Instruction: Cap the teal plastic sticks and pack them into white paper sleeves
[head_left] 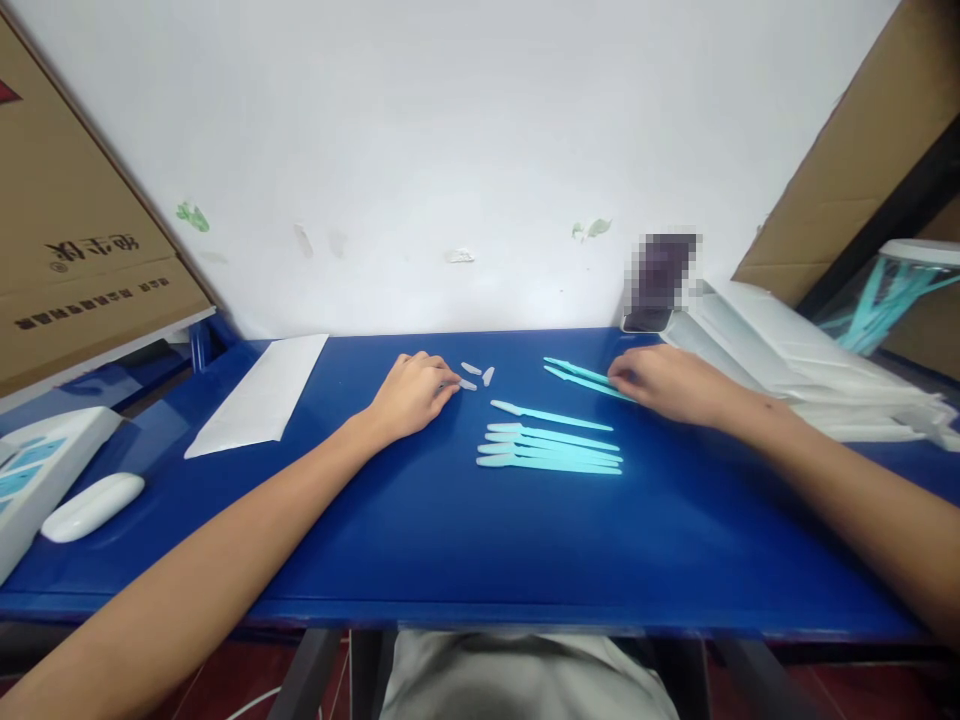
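Near the middle of the blue table, my left hand (pixel 414 392) pinches a small translucent blade cap (pixel 467 385) between thumb and fingertips. Two more loose caps, one (pixel 471 368) and another (pixel 489 376), lie just beyond it. On the right, my right hand (pixel 660 375) has its fingers closed at the end of a turquoise eyebrow razor (pixel 574 368); a second uncapped razor (pixel 585 382) lies right beside it, partly under the fingers. Between my hands and closer to me, several eyebrow razors (pixel 555 439) with whitish caps on their left ends lie in a rough row.
A white sheet (pixel 259 395), a white mouse-shaped case (pixel 94 507) and a white box (pixel 52 470) are on the left. At right are a phone (pixel 660 285) against the wall, stacked white packets (pixel 780 345) and a clear tub of turquoise razors (pixel 889 295). Cardboard stands on both sides.
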